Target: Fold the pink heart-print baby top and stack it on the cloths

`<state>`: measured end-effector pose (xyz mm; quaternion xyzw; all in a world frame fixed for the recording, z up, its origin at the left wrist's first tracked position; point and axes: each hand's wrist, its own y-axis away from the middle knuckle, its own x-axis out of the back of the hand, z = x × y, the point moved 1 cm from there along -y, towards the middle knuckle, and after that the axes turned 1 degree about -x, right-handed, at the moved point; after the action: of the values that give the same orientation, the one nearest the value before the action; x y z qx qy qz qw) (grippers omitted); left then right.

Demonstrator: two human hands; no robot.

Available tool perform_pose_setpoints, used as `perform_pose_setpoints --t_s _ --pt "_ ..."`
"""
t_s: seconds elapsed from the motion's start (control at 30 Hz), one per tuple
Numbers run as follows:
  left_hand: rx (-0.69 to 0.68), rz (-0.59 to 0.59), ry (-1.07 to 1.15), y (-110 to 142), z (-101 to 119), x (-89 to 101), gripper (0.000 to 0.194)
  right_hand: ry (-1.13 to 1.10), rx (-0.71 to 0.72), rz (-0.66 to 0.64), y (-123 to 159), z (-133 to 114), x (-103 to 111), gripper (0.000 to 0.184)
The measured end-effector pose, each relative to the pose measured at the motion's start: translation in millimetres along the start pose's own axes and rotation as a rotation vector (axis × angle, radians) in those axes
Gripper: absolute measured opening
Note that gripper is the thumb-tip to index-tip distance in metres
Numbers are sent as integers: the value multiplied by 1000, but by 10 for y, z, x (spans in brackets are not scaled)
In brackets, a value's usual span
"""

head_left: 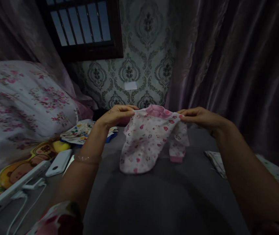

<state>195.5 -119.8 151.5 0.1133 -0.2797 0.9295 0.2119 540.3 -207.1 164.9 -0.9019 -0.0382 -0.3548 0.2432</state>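
A small white baby shirt [145, 140] with pink hearts and a pink collar hangs in the air above the grey bed surface [154, 202]. My left hand [116, 115] pinches its left shoulder, fingers closed on the cloth. The right shoulder is pinched the same way by my right hand [199, 118]. The shirt's hem touches or nearly touches the grey surface, and one sleeve with a pink cuff dangles on the right.
A floral pillow [19, 101] lies at the left. Near it are folded printed clothes [80, 132], a white power bank [59, 162], a power strip with cables [12, 191] and a yellow cartoon item [22, 166]. More cloth [217, 161] lies at the right. Curtains hang behind.
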Motion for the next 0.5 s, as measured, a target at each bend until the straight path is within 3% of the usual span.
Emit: perform_pose_setpoints --t_s 0.17,0.33,0.5 --pt "114 13 -117 -18 -28 -1 34 7 -35 47 15 -42 -4 49" --pt "-24 7 42 22 31 30 37 -102 -10 -84 46 -8 10 44" --pt "16 146 -271 -130 -202 72 35 -18 -69 156 -82 206 -1 48"
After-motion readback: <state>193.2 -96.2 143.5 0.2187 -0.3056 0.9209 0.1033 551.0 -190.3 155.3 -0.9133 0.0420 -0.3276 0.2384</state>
